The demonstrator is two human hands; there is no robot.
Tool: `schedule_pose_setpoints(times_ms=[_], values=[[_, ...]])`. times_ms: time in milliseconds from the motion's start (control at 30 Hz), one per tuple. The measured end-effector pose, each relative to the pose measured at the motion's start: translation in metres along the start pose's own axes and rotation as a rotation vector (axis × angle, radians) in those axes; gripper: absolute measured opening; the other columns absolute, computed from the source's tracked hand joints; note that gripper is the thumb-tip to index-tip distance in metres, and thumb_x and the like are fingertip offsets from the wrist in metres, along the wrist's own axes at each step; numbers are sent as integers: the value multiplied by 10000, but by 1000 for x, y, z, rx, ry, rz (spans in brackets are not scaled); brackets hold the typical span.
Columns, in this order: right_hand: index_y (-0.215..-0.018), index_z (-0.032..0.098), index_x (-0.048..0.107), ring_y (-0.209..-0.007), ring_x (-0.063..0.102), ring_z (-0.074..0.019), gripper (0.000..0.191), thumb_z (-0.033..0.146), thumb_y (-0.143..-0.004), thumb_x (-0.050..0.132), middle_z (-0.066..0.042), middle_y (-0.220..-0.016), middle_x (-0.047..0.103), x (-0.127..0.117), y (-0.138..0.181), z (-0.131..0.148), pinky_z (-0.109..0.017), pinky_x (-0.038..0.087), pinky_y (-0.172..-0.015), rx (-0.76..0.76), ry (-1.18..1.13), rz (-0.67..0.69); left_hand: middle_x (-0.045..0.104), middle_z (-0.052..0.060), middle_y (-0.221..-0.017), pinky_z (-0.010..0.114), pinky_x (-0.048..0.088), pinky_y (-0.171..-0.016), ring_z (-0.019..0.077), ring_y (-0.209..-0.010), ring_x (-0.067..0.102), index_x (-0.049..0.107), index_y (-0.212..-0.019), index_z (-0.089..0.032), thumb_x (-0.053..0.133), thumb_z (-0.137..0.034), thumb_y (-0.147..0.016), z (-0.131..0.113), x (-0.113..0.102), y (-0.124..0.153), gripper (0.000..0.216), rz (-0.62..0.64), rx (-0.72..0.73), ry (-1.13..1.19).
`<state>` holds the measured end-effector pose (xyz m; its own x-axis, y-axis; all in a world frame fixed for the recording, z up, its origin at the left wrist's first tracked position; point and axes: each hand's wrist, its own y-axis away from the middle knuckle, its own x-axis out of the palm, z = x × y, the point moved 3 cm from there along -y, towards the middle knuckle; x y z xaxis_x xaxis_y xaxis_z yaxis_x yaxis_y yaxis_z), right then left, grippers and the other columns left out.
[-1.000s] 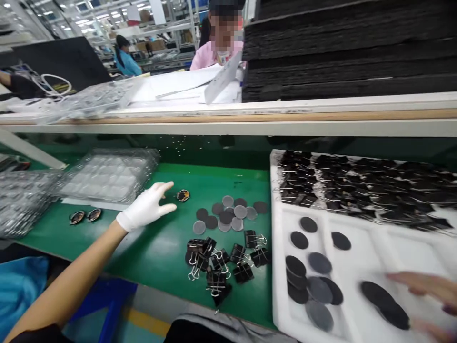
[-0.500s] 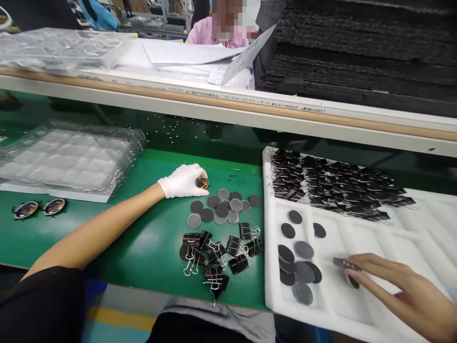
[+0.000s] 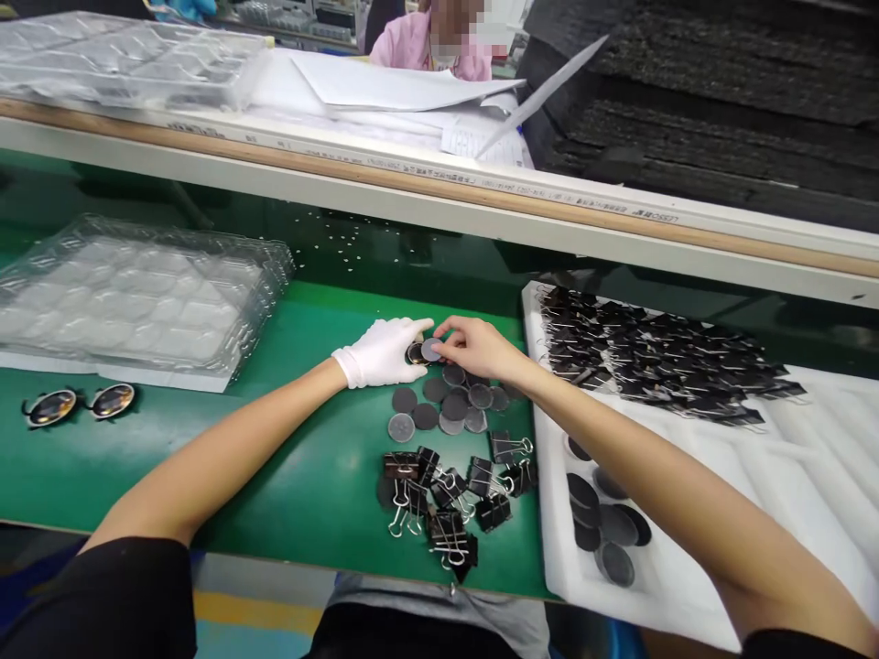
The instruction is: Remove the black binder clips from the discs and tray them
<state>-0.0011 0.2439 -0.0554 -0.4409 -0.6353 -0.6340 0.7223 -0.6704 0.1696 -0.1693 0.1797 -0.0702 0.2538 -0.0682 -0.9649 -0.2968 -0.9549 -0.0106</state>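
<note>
My left hand (image 3: 376,353), in a white glove, is closed on a small round piece with a dark rim (image 3: 413,353). My bare right hand (image 3: 484,350) pinches a grey disc (image 3: 431,350) against or just beside that piece. Below both hands lie several loose black and grey discs (image 3: 454,407) on the green table. Nearer to me is a heap of black binder clips (image 3: 448,492). At the far left, two round pieces with amber faces (image 3: 112,401) rest on the table. More discs (image 3: 618,525) lie in the white tray (image 3: 551,549), partly hidden by my right forearm.
Rows of binder clips (image 3: 652,352) fill the tray's back part. Clear plastic trays (image 3: 137,302) are stacked at the left. A raised ledge (image 3: 343,167) crosses behind, with papers (image 3: 412,90) and black sheets (image 3: 728,101) beyond it. A person in pink (image 3: 395,41) sits opposite.
My right hand has moved left from the white tray to my left hand and now holds a grey disc there. The left hand keeps its round piece. The view has shifted slightly.
</note>
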Motion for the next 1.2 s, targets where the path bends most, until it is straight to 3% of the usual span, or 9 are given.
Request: schedule_pose_setpoints(times_ms=[133, 333, 433, 500, 633, 767, 900, 1033, 1200], values=[[-988, 238, 491, -677, 677, -180, 264, 347, -884, 707, 27, -709, 718, 9, -29, -5, -284, 425, -624, 65, 108, 121, 722, 78, -1017, 354, 458, -721, 295, -949, 675, 538, -1316, -199, 633, -433, -825, -1, -5, -2, 552, 16, 29, 22], [-1017, 243, 483, -689, 624, -205, 353, 484, -886, 705, 12, -750, 685, 4, -25, -6, -303, 350, -594, 66, 317, 26, 699, 116, -1160, 365, 472, -783, 303, -1032, 668, 553, -1360, -198, 637, -448, -831, 4, -2, -3, 592, 45, 32, 38], [-1017, 248, 517, -677, 605, -197, 251, 493, -983, 557, 4, -750, 676, -13, 6, 6, -310, 342, -606, -43, 367, -15, 669, 128, -1243, 387, 474, -850, 319, -1108, 646, 588, -1361, -204, 610, -456, -864, 5, 1, -3, 558, 43, 33, -1], [-957, 255, 559, -674, 600, -194, 263, 515, -986, 538, -7, -761, 674, -26, 38, 14, -313, 353, -606, -89, 417, 102, 654, 122, -1268, 393, 471, -866, 321, -1125, 635, 574, -1398, -226, 610, -462, -870, 4, 3, -4, 580, 49, 39, -26], [-932, 262, 650, -749, 643, -244, 281, 540, -889, 664, -55, -892, 712, -39, 100, 9, -348, 414, -644, 35, 628, 387, 652, 124, -1185, 384, 462, -830, 312, -1044, 645, 628, -1345, -227, 596, -548, -887, 0, 5, -6, 560, 86, 26, -80], [-904, 232, 679, -880, 679, -303, 204, 387, -957, 556, -102, -961, 719, -27, 128, -11, -405, 457, -749, 129, 753, 447, 650, 144, -1119, 383, 466, -804, 322, -987, 651, 669, -1271, -172, 576, -734, -852, 1, -1, -6, 707, 89, -46, -125], [-857, 237, 671, -787, 648, -233, 260, 356, -984, 478, -55, -842, 706, -29, 129, -23, -348, 438, -710, 132, 541, 402, 626, 118, -1216, 359, 469, -821, 299, -1029, 645, 631, -1355, -247, 624, -659, -855, 6, -7, -5, 648, 135, -24, -101], [-798, 228, 642, -599, 519, -156, 322, 470, -950, 492, -1, -681, 616, -55, 118, -23, -292, 385, -589, 149, 245, 351, 655, 105, -1172, 358, 467, -809, 286, -989, 655, 693, -1212, -212, 624, -620, -870, 7, -7, -5, 536, 97, -38, -82], [-792, 194, 676, -735, 599, -174, 207, 342, -850, 543, -44, -834, 713, -64, 55, -15, -285, 435, -656, 125, 148, 89, 668, 124, -1066, 369, 450, -728, 298, -909, 666, 712, -1067, -171, 603, -657, -854, -2, -3, -5, 542, -47, -173, -188]])
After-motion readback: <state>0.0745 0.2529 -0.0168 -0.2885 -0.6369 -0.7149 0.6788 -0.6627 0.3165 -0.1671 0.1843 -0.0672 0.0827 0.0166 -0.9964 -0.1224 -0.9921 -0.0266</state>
